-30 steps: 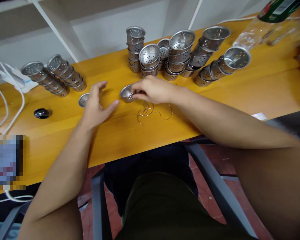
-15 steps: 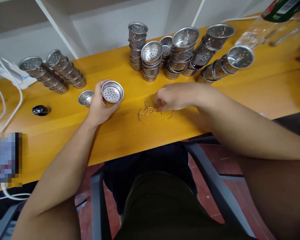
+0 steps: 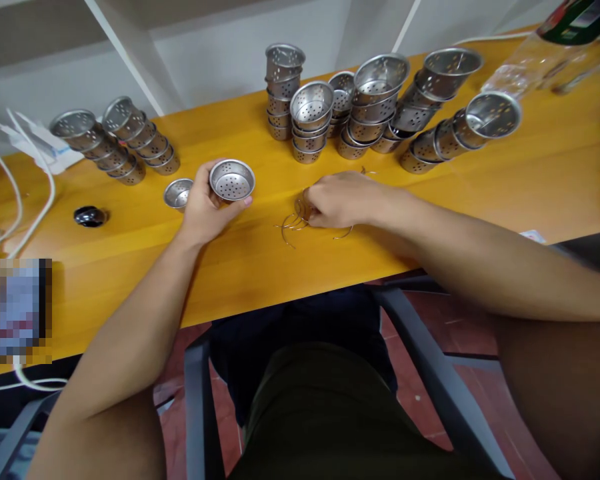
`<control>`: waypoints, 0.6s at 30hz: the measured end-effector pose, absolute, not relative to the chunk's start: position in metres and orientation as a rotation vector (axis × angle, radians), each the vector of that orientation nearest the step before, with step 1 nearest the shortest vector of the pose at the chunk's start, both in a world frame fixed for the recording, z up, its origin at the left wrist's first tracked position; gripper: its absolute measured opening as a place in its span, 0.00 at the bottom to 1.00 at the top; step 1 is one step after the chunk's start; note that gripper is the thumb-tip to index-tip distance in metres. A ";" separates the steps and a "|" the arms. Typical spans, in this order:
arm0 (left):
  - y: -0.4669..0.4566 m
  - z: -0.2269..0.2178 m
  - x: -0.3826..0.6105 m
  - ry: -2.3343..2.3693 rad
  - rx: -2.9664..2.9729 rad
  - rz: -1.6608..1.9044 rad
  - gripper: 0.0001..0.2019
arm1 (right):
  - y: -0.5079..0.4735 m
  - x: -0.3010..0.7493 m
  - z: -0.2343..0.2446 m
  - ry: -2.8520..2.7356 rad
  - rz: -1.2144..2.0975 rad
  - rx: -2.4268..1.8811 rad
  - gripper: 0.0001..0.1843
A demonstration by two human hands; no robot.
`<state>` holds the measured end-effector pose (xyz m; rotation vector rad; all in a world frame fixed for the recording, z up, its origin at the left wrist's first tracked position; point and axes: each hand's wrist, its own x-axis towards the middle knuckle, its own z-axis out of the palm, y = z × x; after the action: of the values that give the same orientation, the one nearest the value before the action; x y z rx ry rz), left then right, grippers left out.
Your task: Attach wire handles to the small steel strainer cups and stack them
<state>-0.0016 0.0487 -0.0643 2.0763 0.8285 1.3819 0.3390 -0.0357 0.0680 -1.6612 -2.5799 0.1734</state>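
My left hand (image 3: pixel 205 210) is closed around a small perforated metal cup (image 3: pixel 233 180), its mouth tipped toward me. Beside that hand on the desk stands another small metal cup (image 3: pixel 178 193), partly covered by the fingers. My right hand (image 3: pixel 335 200) is pinched over a loose tangle of thin curved wires (image 3: pixel 291 223), and a wire loop rises against its fingertips. The fingertips themselves are largely hidden. One short wire piece (image 3: pixel 367 171) lies beyond the right hand.
Stacked perforated cups (image 3: pixel 310 110) line the desk's back, with two more leaning stacks (image 3: pixel 140 137) at left. A black round object (image 3: pixel 90 216), a phone-like device (image 3: pixel 20 310) and white cables (image 3: pixel 50 193) lie at left. A clear plastic bottle (image 3: pixel 517 70) lies back right.
My right hand has shifted slightly left and closer over the wires, drawing a loop up at its fingers. The left hand keeps its cup. The whole view has moved a little.
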 end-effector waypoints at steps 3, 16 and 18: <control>0.048 -0.063 0.000 0.807 2.064 1.375 0.52 | -0.027 0.354 0.091 -2.771 0.395 -1.547 0.20; 0.031 -0.042 0.003 1.009 2.076 1.373 0.50 | 0.008 0.315 0.075 -1.959 1.149 -0.715 0.12; 0.033 -0.047 0.002 1.036 2.084 1.373 0.52 | 0.014 0.308 0.056 -1.843 1.188 -0.721 0.14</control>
<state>0.0020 0.0333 -0.0469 2.0836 1.0360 1.3734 0.3077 0.0139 0.0557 -0.7208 -1.8430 1.1877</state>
